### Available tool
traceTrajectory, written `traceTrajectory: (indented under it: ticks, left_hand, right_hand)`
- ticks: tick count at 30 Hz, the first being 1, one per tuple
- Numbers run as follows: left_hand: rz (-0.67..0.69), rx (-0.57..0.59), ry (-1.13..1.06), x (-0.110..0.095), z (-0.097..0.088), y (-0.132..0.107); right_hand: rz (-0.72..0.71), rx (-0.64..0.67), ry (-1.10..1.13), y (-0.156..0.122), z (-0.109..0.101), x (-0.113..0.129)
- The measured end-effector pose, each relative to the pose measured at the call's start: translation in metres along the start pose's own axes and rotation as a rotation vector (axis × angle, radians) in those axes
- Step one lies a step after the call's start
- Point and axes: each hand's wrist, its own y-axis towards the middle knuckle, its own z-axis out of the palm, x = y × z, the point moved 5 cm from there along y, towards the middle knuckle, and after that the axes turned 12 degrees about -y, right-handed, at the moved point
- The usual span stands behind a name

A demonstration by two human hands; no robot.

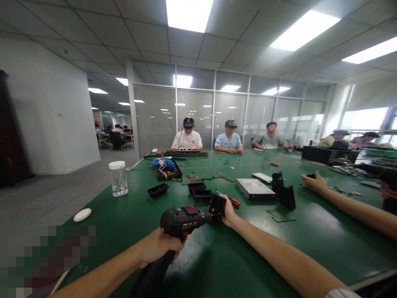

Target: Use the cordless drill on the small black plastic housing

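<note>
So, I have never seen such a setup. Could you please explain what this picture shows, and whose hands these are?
There is no robot here, only a person at work. The single picture comes from a camera worn on that person's head, facing forward and down. The bare left hand holds a black cordless drill; the bare right hand holds a small black part at the drill's front end. On the green table are three small open black boxes, what looks like an optical disc drive, an orange-and-black screwdriver and a clear jar with a white lid. Farther right is another person's hand.
</note>
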Motion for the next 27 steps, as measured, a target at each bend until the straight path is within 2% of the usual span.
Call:
traceTrajectory:
  ticks: [7, 13, 27]
  left_hand:
    - [-0.021, -0.029, -0.016, 0.0044, -0.0036, 0.0013]
    - [-0.015, -0.026, -0.006, 0.0042, -0.0033, 0.0016]
    - [-0.037, 0.017, -0.017, 0.0040, -0.0033, 0.0023]
  right_hand:
    - [0.010, -0.030, -0.018, 0.0070, -0.0080, -0.0030]
    - [0.011, -0.016, -0.019, 0.0054, -0.0066, -0.0023]
    - [-0.010, -0.080, -0.018, 0.0016, -0.0046, 0.0002]
